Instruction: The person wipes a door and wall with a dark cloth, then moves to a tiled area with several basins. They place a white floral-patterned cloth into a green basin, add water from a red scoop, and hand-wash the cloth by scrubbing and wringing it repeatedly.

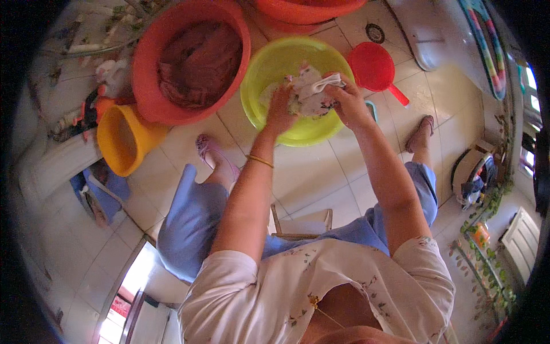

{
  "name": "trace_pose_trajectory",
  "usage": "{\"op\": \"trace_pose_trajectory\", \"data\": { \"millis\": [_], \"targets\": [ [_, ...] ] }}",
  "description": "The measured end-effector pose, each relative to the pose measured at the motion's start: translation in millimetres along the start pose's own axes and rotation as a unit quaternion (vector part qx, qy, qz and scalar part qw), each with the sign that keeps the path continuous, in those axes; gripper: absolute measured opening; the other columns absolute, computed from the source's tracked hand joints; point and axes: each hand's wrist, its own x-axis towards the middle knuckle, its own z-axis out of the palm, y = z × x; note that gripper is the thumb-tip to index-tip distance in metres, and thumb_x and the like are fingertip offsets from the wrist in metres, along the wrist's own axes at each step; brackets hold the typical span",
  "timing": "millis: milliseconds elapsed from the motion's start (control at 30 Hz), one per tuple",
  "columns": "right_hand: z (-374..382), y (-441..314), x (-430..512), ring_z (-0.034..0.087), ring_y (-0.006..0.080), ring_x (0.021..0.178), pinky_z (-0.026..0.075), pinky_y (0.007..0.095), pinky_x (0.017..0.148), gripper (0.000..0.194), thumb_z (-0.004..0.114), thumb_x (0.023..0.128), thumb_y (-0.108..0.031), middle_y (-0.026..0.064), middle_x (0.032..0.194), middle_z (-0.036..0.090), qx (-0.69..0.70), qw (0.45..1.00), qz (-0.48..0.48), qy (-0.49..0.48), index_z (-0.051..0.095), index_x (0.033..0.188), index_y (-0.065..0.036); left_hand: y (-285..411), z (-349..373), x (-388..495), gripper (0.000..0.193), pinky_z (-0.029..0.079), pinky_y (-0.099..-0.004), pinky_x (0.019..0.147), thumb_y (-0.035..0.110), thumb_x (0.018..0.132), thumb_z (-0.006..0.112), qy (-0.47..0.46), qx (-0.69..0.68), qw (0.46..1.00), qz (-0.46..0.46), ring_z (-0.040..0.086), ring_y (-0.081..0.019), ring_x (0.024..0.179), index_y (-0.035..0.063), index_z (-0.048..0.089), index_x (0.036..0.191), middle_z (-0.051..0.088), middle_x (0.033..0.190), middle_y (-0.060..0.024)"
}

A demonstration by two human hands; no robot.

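Note:
In front of me on the tiled floor stands a yellow-green plastic basin (296,135). A wet white cloth (310,77) with a dark and pink pattern is bunched up over it. My left hand (282,105) grips the left side of the cloth, its fingertips partly hidden in the folds. On the right, my right hand (347,101) pinches a folded white edge of the same cloth between thumb and fingers. Part of the cloth hangs low in the basin; whether it touches the bottom I cannot tell.
A large red tub (148,86) holding dark wet fabric stands left of the basin. Beside it is a yellow bucket (131,142), lying tilted. A red dipper (371,66) is right of the basin, near a floor drain (375,33). Another red tub (309,13) stands behind.

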Motion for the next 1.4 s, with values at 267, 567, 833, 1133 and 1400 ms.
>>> {"op": "trace_pose_trajectory", "data": {
  "millis": [267, 567, 833, 1133, 1400],
  "targets": [
    [-95.4, 127.0, 123.0, 0.053, 0.0407, 0.102, 0.045, 0.0465, 0.088, 0.053, 0.066, 0.076, -0.034, 0.0195, 0.123, 0.05, -0.608, 0.756, -0.146, 0.196, 0.05, 0.121, -0.011, 31.0, 36.3, -11.3, 0.067, 0.032, -0.059, 0.097, 0.017, 0.064, 0.071, 0.042, 0.144, 0.964, -0.22, 0.028, -0.0408, 0.129, 0.0191, 0.049, 0.127, 0.032, 0.141, -0.0157],
    [-65.9, 141.4, 166.9, 0.054, 0.0414, 0.101, 0.05, 0.0469, 0.075, 0.043, 0.063, 0.077, -0.028, 0.0185, 0.115, 0.052, -0.764, 0.63, -0.111, 0.082, 0.052, 0.115, -0.015, 12.3, 49.7, -39.1, 0.063, 0.02, -0.0612, 0.103, 0.011, 0.066, 0.063, -0.076, 0.333, 0.939, -0.042, 0.031, -0.0436, 0.125, 0.0165, 0.05, 0.128, 0.033, 0.14, -0.0144],
    [-35.4, 125.1, 69.2, 0.05, 0.0365, 0.106, 0.044, 0.047, 0.088, 0.025, 0.065, 0.074, -0.026, 0.0119, 0.112, 0.055, -0.652, 0.716, -0.249, -0.009, 0.062, 0.096, -0.013, -37.3, 84.9, -52.2, 0.051, 0.023, -0.0495, 0.107, 0.014, 0.079, 0.054, -0.045, 0.244, 0.964, -0.1, 0.034, -0.0394, 0.126, 0.0126, 0.047, 0.129, 0.036, 0.14, -0.0128],
    [-41.9, 154.1, 163.7, 0.059, 0.0368, 0.094, 0.049, 0.0459, 0.08, 0.026, 0.055, 0.081, -0.028, 0.0152, 0.103, 0.061, -0.786, 0.616, 0.018, -0.041, 0.061, 0.102, -0.013, 2.3, 56.6, -29.7, 0.054, 0.021, -0.0476, 0.108, 0.018, 0.083, 0.051, -0.157, 0.323, 0.92, -0.16, 0.026, -0.0362, 0.131, 0.0076, 0.039, 0.135, 0.026, 0.146, -0.009],
    [-62.7, 131.6, 91.0, 0.052, 0.0344, 0.106, 0.042, 0.0455, 0.089, 0.029, 0.062, 0.076, -0.019, 0.0143, 0.109, 0.059, -0.643, 0.738, -0.206, -0.001, 0.063, 0.105, -0.012, -29.2, 74.9, -45.0, 0.055, 0.028, -0.0492, 0.104, 0.021, 0.084, 0.051, -0.056, 0.271, 0.956, -0.098, 0.027, -0.0352, 0.131, 0.0162, 0.038, 0.137, 0.026, 0.146, -0.0124]
  ]
}}
